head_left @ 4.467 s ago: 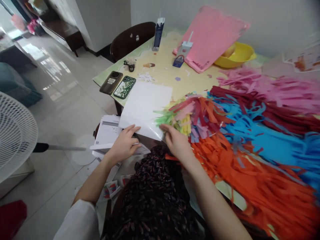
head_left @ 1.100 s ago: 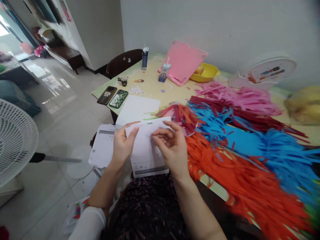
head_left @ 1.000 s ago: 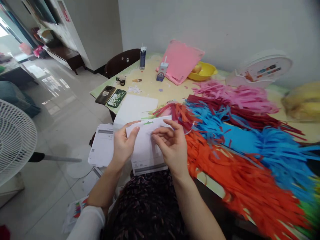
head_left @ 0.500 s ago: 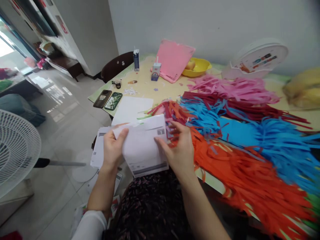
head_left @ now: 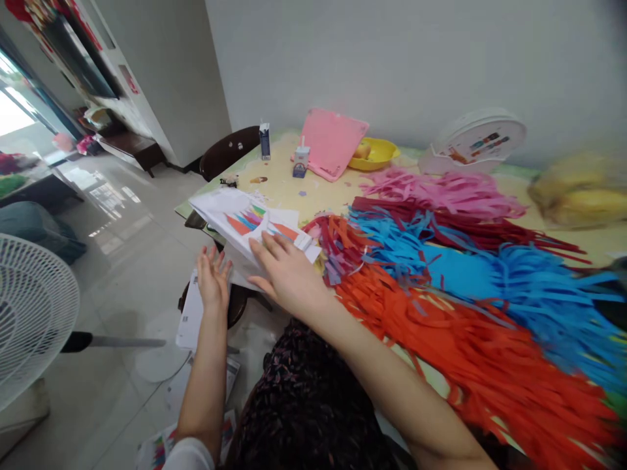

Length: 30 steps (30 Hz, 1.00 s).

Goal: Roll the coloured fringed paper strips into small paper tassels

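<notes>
A flat white packet (head_left: pixel 213 210) printed with colourful strips is tilted at the table's left front edge, over a white sheet. My right hand (head_left: pixel 294 271) lies against its near side with fingers stretched and thumb apart; whether it bears the packet's weight I cannot tell. Below the packet, my left hand (head_left: pixel 213 277) has its fingers spread and holds nothing. To the right of my right hand lies a bundle of mixed-colour paper strips (head_left: pixel 337 245). Orange strips (head_left: pixel 431 333) and blue strips (head_left: pixel 460 261) spread further right.
White printed packets (head_left: pixel 191 320) rest on a chair beside the table, with more on the floor. A fan (head_left: pixel 34 320) stands at left. Toward the wall are drink cartons (head_left: pixel 300 162), a pink board (head_left: pixel 330 143), a yellow bowl (head_left: pixel 382 156) and pink strips (head_left: pixel 445 192).
The packet has turned over to its coloured side and moved left and away from me, over the phones. My left hand has let go of it and dropped lower; my right hand has moved left.
</notes>
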Each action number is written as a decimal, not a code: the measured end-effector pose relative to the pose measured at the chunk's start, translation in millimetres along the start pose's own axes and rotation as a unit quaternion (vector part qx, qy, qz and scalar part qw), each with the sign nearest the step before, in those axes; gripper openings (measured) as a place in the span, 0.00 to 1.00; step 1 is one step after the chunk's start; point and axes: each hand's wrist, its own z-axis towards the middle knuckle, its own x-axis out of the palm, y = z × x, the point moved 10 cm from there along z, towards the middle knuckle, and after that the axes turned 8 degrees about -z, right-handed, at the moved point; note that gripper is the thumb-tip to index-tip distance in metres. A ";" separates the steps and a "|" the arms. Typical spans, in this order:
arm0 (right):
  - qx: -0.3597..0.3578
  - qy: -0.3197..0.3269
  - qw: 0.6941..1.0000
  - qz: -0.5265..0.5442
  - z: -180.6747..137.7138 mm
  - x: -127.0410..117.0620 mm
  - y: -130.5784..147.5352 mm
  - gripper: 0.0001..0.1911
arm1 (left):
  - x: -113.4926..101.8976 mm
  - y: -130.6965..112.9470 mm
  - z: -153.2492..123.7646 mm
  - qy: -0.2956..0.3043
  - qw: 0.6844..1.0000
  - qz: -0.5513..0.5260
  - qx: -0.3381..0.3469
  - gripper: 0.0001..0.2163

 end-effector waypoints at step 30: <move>0.126 -0.073 0.987 0.065 -95.5 16.3 -92.4 0.29 | 106.7 54.8 -54.8 0.315 0.665 0.586 0.339 0.16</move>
